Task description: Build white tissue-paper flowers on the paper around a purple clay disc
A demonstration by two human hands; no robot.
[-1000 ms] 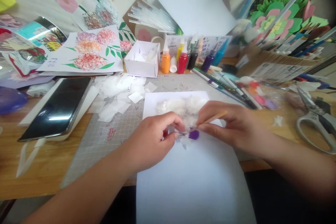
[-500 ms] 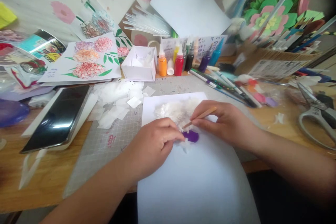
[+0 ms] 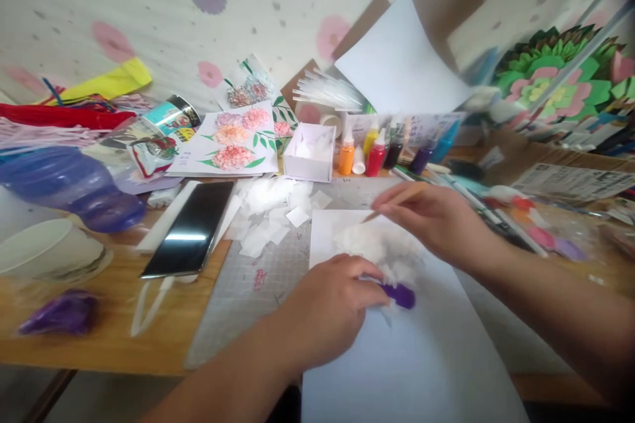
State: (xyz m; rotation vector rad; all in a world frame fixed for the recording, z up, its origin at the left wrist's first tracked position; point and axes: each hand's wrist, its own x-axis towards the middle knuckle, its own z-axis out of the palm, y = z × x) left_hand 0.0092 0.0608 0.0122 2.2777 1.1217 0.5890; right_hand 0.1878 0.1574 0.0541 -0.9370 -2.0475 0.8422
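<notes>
In my right hand (image 3: 436, 221) is a thin wooden stick (image 3: 407, 193), pinched between thumb and fingers. Its tip points down at the far part of a fluffy white cluster of small paper pieces (image 3: 364, 241) on a white sheet (image 3: 391, 370). My left hand (image 3: 337, 307) rests on the sheet in front of the cluster, with index finger and thumb curved around the left end of a flat purple piece (image 3: 403, 296). White bits lie against that piece, and its left end is hidden by the fingers.
Cut white paper squares (image 3: 268, 225) lie on a grey cutting mat (image 3: 233, 297). Behind stand a white paper box (image 3: 308, 162) and paint bottles (image 3: 376, 155). A phone (image 3: 193, 228), a paper cup (image 3: 49, 251) and a purple bag (image 3: 62, 314) are at left; pens (image 3: 516, 231) at right.
My right hand has lifted the stick away from the purple piece to the far side of the white cluster. My left hand stays by the purple piece. The view has turned left and up.
</notes>
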